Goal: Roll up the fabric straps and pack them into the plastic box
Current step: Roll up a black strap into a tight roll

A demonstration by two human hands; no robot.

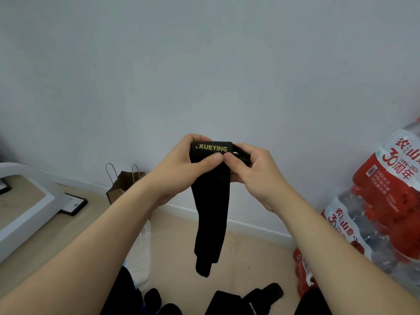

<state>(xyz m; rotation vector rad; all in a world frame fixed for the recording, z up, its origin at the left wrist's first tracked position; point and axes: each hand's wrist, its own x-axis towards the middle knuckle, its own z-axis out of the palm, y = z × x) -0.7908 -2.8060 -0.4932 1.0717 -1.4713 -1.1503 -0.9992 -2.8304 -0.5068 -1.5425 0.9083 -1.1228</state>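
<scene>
Between left hand and right hand hangs strap.

2 hands, 1 held strap, 1 paper bag

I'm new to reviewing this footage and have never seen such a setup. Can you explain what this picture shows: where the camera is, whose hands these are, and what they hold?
There is no machine here. One wide-angle camera sits on a person's head and looks forward and down at what they do. The left hand and right hand pinch the top end of a black fabric strap, labelled XUEYING, which hangs down freely. More black straps lie on the floor below. A brown paper bag and packs of bottled water stand by the wall.
</scene>
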